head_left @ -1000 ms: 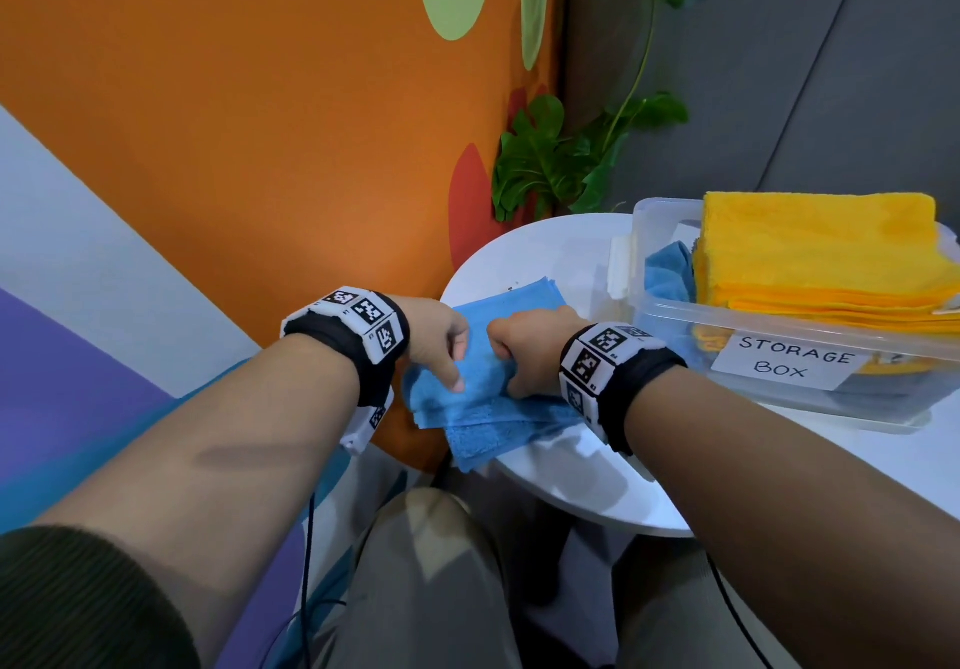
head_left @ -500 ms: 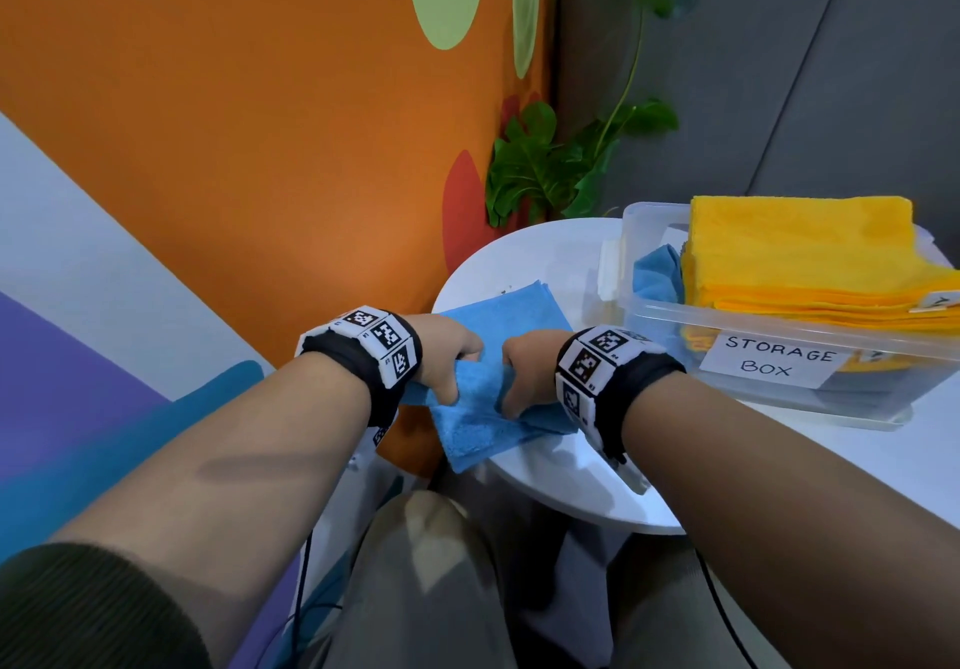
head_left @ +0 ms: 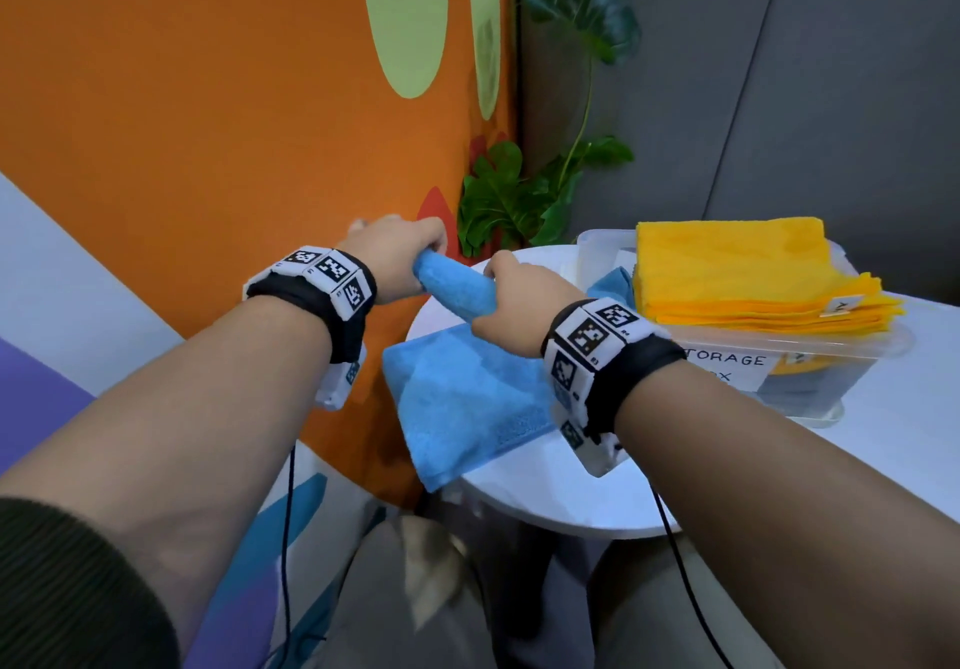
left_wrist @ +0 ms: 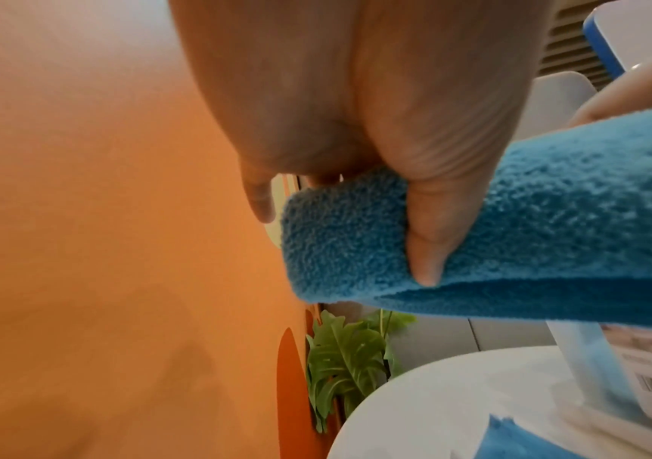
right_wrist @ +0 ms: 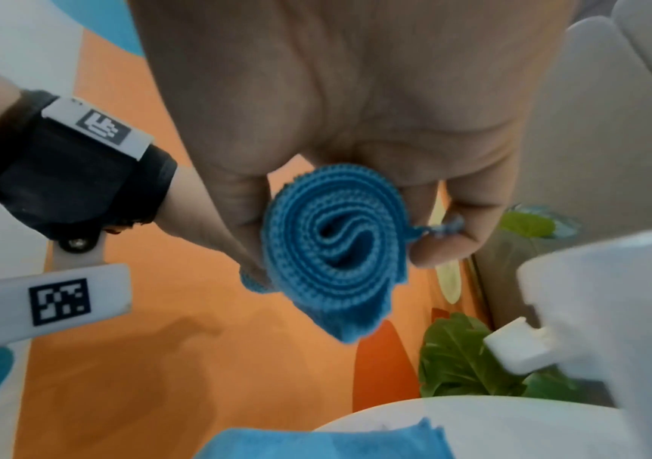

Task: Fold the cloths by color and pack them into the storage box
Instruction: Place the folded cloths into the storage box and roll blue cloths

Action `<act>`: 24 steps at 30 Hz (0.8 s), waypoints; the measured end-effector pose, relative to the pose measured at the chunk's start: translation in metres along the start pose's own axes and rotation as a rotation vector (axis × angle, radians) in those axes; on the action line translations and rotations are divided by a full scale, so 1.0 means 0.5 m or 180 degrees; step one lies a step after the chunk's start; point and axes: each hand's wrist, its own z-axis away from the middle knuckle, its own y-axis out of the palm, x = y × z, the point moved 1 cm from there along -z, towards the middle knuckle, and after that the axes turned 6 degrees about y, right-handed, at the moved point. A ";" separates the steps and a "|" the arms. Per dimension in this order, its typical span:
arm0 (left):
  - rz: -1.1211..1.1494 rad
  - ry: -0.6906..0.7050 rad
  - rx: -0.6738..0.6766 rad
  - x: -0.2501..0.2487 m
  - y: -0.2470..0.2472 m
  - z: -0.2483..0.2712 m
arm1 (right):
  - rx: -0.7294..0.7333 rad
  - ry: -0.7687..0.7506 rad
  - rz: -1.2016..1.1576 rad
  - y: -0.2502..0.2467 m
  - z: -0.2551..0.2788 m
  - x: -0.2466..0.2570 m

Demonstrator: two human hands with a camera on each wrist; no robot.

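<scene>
Rolled blue cloth (head_left: 453,288) spiral-ended, gripped by both hands.

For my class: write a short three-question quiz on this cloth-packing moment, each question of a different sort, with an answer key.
1. True or false: the rolled blue cloth lies flat on the white table.
2. Multiple choice: what is heaped at the top of the storage box? A) yellow cloths B) green cloths C) nothing
3. Fill the gap: besides the rolled one, another blue cloth lies on the table, hanging over its ____ edge.

Key
1. False: the left hand and right hand grip it by its ends, above the table.
2. A
3. Near
</scene>
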 end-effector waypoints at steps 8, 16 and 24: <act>0.0090 -0.0200 -0.0871 -0.091 -0.016 -0.068 | -0.0948 0.0764 -0.0229 -0.102 0.029 -0.079; 0.0633 0.0017 -0.0388 -0.186 0.017 -0.127 | -0.0718 0.1845 -0.0061 -0.158 0.053 -0.169; 0.0880 0.0764 0.0211 -0.260 0.066 -0.163 | -0.0119 0.2075 0.0348 -0.154 0.047 -0.183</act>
